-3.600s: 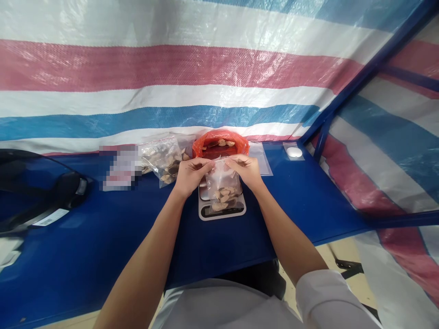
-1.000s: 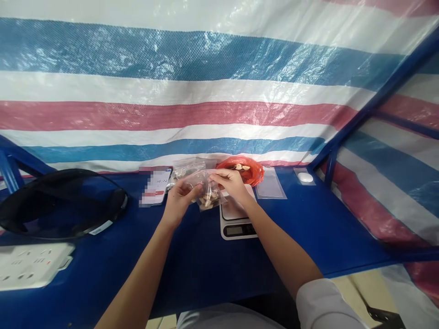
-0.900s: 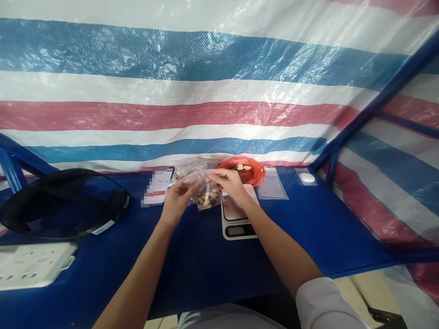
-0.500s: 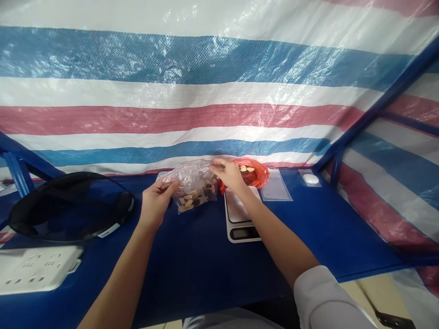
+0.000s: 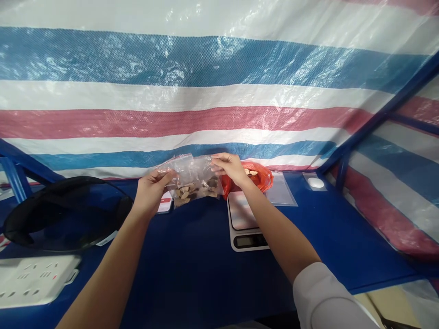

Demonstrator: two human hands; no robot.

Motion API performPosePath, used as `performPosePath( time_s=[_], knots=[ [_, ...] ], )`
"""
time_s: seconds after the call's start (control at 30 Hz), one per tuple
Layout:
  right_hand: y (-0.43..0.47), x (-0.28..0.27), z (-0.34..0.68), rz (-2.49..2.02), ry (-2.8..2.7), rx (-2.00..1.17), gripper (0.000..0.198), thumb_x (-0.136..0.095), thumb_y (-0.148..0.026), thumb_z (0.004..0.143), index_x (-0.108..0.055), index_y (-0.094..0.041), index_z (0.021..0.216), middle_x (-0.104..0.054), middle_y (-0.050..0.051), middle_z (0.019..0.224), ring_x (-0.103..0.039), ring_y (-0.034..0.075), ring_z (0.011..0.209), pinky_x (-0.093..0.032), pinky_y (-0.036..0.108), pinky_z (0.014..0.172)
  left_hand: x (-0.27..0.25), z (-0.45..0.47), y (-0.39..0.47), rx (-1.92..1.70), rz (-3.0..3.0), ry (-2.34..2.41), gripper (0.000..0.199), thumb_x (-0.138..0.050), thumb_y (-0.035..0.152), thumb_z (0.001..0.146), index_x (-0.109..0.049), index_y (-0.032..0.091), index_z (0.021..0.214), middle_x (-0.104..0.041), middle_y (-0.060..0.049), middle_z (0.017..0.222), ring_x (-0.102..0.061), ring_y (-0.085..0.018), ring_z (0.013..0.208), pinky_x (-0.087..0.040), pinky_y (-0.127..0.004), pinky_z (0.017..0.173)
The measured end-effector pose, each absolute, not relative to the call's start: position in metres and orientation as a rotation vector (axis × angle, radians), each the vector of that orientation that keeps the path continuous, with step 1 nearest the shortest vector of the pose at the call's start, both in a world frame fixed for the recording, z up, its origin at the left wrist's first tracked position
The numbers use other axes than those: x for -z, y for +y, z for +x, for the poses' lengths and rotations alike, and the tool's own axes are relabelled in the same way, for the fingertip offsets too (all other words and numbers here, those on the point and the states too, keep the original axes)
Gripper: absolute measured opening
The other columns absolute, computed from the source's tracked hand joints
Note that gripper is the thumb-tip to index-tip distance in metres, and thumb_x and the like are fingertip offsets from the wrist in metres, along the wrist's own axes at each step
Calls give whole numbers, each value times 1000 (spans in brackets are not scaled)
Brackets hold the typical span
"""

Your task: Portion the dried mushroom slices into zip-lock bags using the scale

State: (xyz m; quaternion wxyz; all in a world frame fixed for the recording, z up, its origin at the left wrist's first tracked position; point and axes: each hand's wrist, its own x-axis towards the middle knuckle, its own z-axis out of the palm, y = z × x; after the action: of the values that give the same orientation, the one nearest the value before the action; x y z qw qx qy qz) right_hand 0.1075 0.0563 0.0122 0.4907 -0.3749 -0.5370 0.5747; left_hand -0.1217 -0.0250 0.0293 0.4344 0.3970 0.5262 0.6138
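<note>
My left hand [image 5: 151, 189] pinches a clear zip bag [image 5: 185, 189] of pale and dark dried slices by its upper left edge. Overlapping it on the right is a second clear bag [image 5: 210, 183] with similar pieces, its top corner between the thumb and fingers of my right hand [image 5: 231, 169]. Both bags hang just above the far part of the blue table. Right behind and below my right hand lies an open red plastic bag [image 5: 265, 176] with pale slices inside. A white kitchen scale [image 5: 240, 214] stands under my right forearm, partly covered by it.
A phone [image 5: 165, 203] lies behind the left bag. Flat clear bags [image 5: 283, 194] and a white oval object [image 5: 315, 183] are to the right. At left are a black rounded object [image 5: 37, 214] and a white power strip [image 5: 37, 278]. Striped sheeting [image 5: 206, 96] backs the table.
Both bags have been raised and drawn apart somewhat, so more of the right one shows. My left hand shifted slightly left. More of the phone is visible, and the view tilted slightly.
</note>
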Motion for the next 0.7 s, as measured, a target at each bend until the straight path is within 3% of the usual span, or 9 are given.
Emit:
performPosePath(
  time_s=[0.2, 0.33, 0.47, 0.57, 0.7],
  knots=[
    [80, -13, 106, -1111, -1231, -1273, 13, -69, -22, 83, -72, -20, 95, -77, 1, 84, -75, 16, 69, -63, 31, 67, -42, -119, 10, -1421, 1037, 1311, 30, -89, 31, 55, -71, 16, 74, -74, -6, 74, -68, -18, 62, -58, -29, 61],
    [86, -7, 103, -1310, -1452, -886, 20, -67, -19, 84, -75, -20, 103, -79, 5, 96, -76, 23, 93, -60, 39, 92, -42, -114, 37, -1400, 1076, 1401, 19, -84, 23, 57, -70, 16, 67, -73, -7, 68, -66, -18, 55, -55, -29, 55],
    [72, -11, 105, -1451, -1664, -519, 42, -62, -15, 87, -69, -19, 128, -73, 10, 126, -68, 29, 117, -49, 42, 109, -33, -114, 54, -1342, 1216, 1531, 13, -79, 23, 60, -69, 17, 64, -71, -7, 64, -62, -18, 48, -48, -30, 49],
    [52, -13, 105, -1439, -1823, -276, 44, -56, -16, 92, -65, -19, 134, -58, 7, 148, -62, 29, 128, -49, 42, 110, -27, -116, 60, -1254, 1464, 1740, 10, -74, 29, 64, -69, 20, 65, -70, -4, 64, -64, -20, 53, -50, -32, 57],
    [31, 0, 99, -1241, -2110, -38, 36, -50, -25, 100, -67, -18, 130, -64, 7, 141, -57, 24, 134, -47, 38, 112, -24, -117, 57, -945, 1827, 2128, 18, -67, 36, 74, -72, 19, 81, -74, -6, 76, -71, -30, 81, -53, -38, 82]
  ],
)
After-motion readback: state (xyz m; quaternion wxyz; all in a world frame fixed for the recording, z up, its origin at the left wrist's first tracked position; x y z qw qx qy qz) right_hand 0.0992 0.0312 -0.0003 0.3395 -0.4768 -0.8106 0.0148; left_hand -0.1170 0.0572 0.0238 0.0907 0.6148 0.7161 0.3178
